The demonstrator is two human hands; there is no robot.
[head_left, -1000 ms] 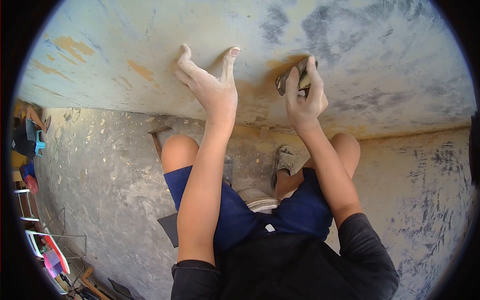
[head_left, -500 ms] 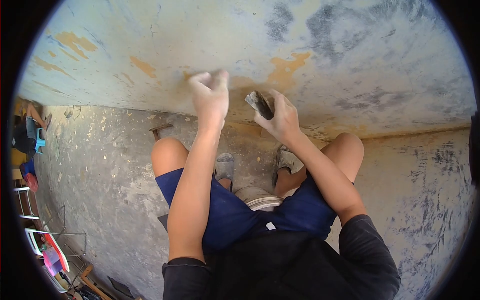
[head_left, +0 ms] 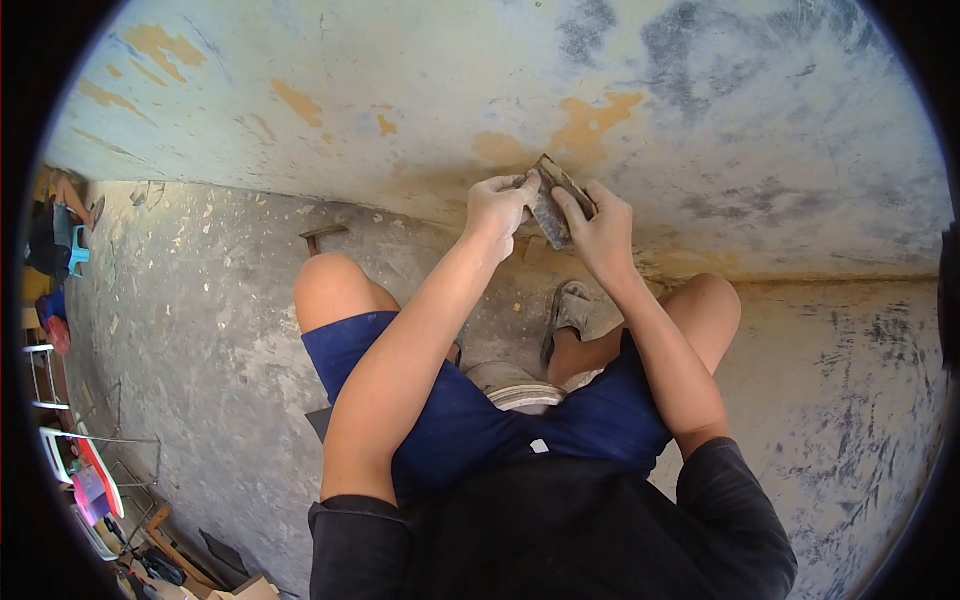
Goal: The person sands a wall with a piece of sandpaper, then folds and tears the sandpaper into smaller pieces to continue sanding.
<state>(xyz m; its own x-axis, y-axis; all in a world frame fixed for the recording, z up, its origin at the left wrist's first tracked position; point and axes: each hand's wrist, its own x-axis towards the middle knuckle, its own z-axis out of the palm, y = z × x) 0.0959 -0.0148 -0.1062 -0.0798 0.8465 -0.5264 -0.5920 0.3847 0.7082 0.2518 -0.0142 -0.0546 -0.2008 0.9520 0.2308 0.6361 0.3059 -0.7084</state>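
A folded, worn grey piece of sandpaper [head_left: 550,212] is held between my two hands, just in front of the lower wall. My left hand [head_left: 495,212], whitened with dust, pinches its left side between thumb and fingers. On the other side, my right hand [head_left: 602,228] grips the right edge, thumb on the near face. The fingertips behind the sheet are partly hidden. Behind the hands rises the wall [head_left: 400,70], pale with orange-yellow bare patches and dark smudges.
I sit on a low round pale seat [head_left: 525,392], knees apart. A small T-shaped tool, perhaps a hammer [head_left: 322,236], lies by the wall at left. Chairs [head_left: 95,475] and assorted goods crowd the far left, where a person's leg [head_left: 70,200] shows near a blue stool [head_left: 78,252].
My left hand has moved right from a loose fist by the wall and taken hold of the sandpaper. My right hand has shifted slightly right and down, and the sandpaper has turned.
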